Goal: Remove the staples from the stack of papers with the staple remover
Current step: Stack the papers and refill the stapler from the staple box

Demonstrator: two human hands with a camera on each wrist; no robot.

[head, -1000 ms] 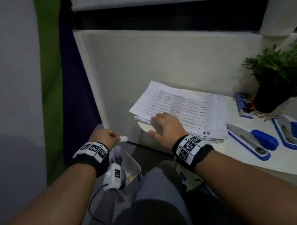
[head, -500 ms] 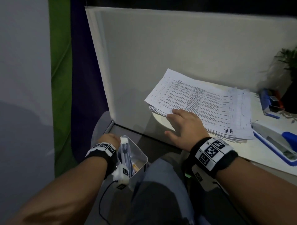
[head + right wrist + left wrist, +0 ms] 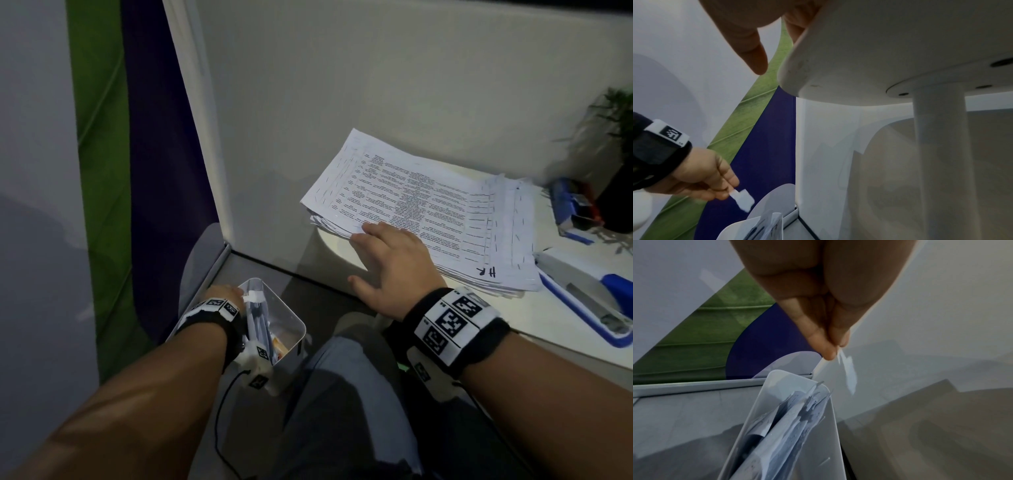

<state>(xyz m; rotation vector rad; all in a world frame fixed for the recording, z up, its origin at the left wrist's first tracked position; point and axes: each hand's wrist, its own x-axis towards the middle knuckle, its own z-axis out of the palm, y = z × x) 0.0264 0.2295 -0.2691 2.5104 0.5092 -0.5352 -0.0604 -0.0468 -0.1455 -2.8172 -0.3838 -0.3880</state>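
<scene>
Head view: right hand [image 3: 394, 260] lies flat, fingers straight, on the stack of papers [image 3: 431, 202] (long axis 10-to-4 o'clock), while left hand [image 3: 222, 294] at 8 o'clock pinches a paper scrap [image 3: 255, 295].

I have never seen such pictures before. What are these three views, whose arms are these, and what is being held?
No machine here: a person wears one camera on the head and one on each wrist. The head view looks down on both arms. The right hand lies flat on a stack of papers on a white table, beside a blue stapler. The left-wrist view looks along the left hand, which pinches a small paper scrap above a bin of paper. The right-wrist view looks from under the table edge.
</scene>
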